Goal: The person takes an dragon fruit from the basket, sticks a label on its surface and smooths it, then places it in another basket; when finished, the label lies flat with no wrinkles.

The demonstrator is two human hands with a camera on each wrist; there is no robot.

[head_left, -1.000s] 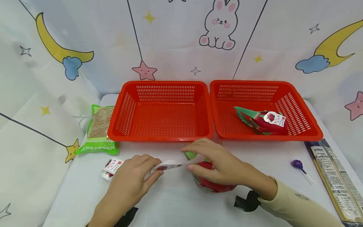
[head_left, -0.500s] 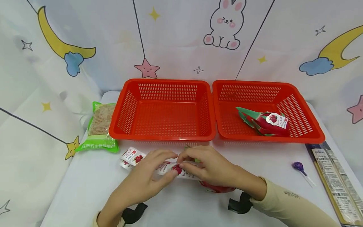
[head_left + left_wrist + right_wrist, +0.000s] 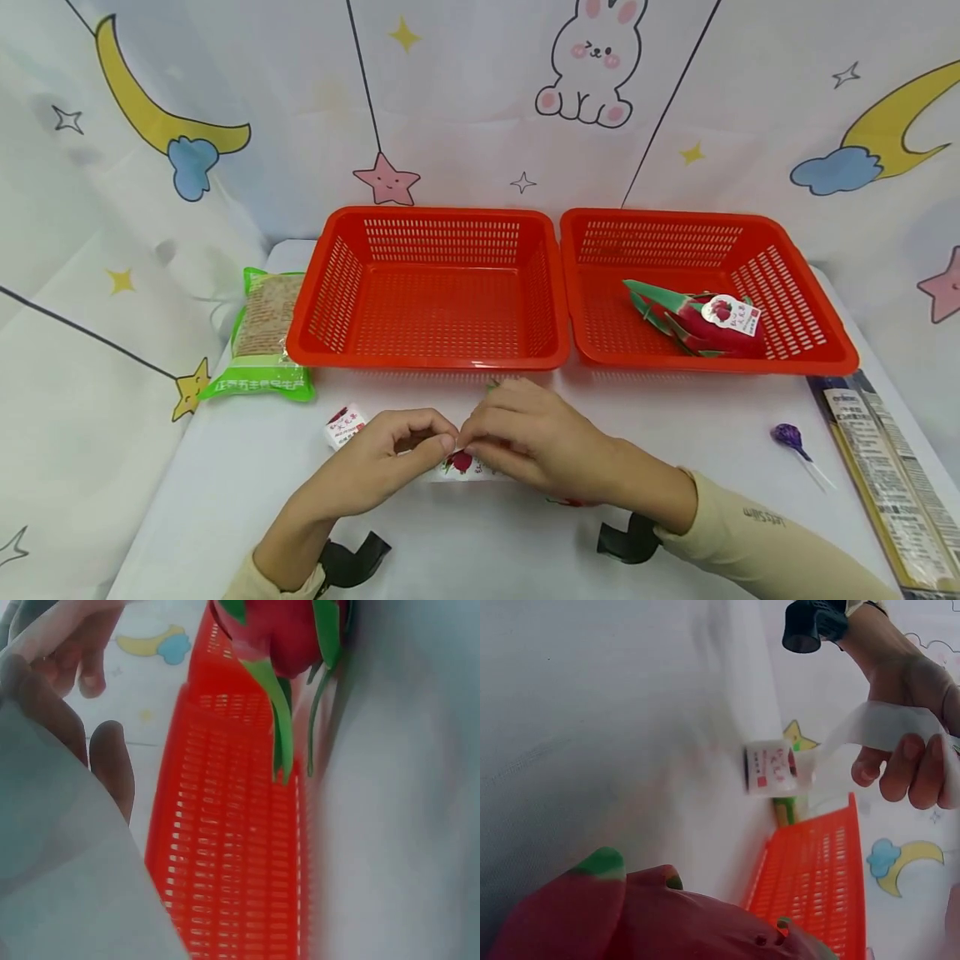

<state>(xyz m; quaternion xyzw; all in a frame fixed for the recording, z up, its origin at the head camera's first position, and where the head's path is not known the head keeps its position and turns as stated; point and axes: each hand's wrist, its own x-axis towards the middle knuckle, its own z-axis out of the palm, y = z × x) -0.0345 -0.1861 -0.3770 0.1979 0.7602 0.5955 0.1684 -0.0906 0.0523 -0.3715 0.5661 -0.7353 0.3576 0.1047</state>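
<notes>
At the bottom of the frame, beige sleeves reach in over the white-covered table, with a black curved device beside each wrist. Just above, at the centre, the left hand and the right hand meet fingertip to fingertip over a white paper strip of labels printed with red fruit. The left thumb and forefinger close on the strip's upper edge with hardly any gap; the right thumb and fingers pinch at the same edge, just beside them. The printed face shows below the fingertips, and the strip's loose end lies left of the left hand. A red dragon fruit with green scales sits on the table below the right hand, mostly hidden from the head view and apart from the pinching fingertips. At the right lie a purple-wrapped lollipop with a white stick and a long gold-and-dark-blue package. Farther up, a red perforated plastic basket stands beside a second red plastic basket, which holds a labelled red dragon fruit. A green-edged plastic packet lies against the first basket's left side. Behind, a pale cartoon-printed cloth fills the top.
</notes>
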